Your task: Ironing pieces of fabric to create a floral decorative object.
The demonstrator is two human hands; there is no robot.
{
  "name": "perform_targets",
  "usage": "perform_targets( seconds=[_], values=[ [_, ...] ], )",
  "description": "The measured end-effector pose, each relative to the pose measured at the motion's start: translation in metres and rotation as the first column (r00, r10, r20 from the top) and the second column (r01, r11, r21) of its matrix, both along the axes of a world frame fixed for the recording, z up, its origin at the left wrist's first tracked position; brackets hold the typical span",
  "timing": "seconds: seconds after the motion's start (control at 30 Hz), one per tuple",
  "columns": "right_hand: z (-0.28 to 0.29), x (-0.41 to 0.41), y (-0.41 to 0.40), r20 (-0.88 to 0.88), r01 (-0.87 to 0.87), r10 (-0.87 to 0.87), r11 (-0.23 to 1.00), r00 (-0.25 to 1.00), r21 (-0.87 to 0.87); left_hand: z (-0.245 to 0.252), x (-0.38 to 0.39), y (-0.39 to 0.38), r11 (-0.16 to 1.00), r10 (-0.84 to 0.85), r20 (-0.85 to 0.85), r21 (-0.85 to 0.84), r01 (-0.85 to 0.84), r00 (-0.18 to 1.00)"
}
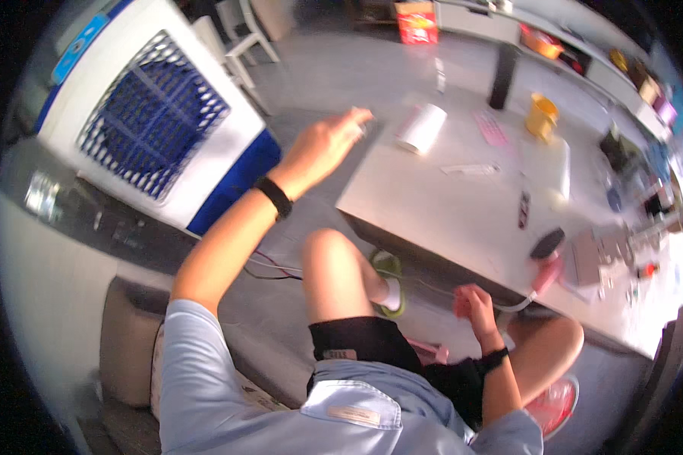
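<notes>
My left hand (330, 141) reaches out past the near left corner of the low table (393, 196), above the floor. It wears a black wristband; a small pale spot at its fingertips is too blurred to tell whether it holds something. Closest to it on the tabletop lies a white roll (424, 129). My right hand (481, 313) is held over my lap by the table's front edge, fingers curled around a small pink object (463, 301), blurred. Just right of it, a pink corded handheld device (546, 273) with a dark head lies near the edge.
On the table are a pink flat item (491, 128), a white slim tool (469, 169), a yellow jug (542, 116), a dark spotted strip (523, 210) and clutter at right. An air cooler (153, 114) stands left. Cables (273, 267) cross the floor; a red bin (555, 406) sits lower right.
</notes>
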State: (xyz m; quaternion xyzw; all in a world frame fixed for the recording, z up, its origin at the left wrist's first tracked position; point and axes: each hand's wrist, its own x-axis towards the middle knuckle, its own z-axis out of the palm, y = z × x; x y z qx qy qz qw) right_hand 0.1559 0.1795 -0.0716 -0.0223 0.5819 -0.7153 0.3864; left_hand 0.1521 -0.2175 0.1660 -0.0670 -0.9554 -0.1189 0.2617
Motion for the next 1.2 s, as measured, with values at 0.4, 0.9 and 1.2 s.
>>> perform_targets(
  seconds=[0.4, 0.9, 1.2],
  values=[
    [0.007, -0.009, 0.013, 0.157, 0.173, -0.155, 0.979, 0.975, -0.109, -0.176, 0.043, 0.191, 0.923, -0.347, 0.151, 0.233, 0.308, 0.926],
    [-0.008, -0.009, -0.001, 0.054, 0.342, -0.34, 0.939, 0.939, -0.037, -0.172, 0.051, 0.199, 0.862, -0.243, 0.24, 0.497, 0.096, 0.94],
    [-0.008, -0.007, 0.0, 0.004, 0.332, -0.332, 0.943, 0.943, -0.019, -0.175, 0.046, 0.196, 0.771, -0.196, 0.296, 0.636, -0.04, 0.935]
  ],
)
